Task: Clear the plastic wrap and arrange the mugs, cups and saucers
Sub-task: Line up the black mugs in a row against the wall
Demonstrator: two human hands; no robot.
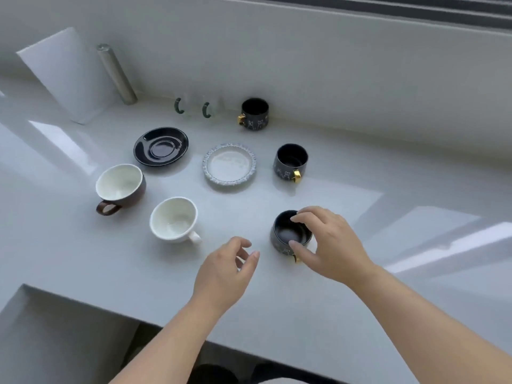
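My right hand [329,245] grips the rim of a dark mug with a gold handle [288,234] standing near the counter's front. My left hand [224,270] hovers just left of it, fingers curled and apart, holding nothing. A second dark mug [291,163] stands behind it, a third [254,113] by the back wall. A white cup [174,220] and a brown cup with a white inside [120,187] sit at the left. Behind them lie a black saucer [161,146] and a white saucer with a blue speckled rim [229,167]. No plastic wrap shows.
Two clear glass cups with green handles [194,108] stand against the back wall. A white board [69,76] and a metal cylinder [116,74] lean at the back left. The white counter [360,217] drops off at its front edge, with a recess at lower left.
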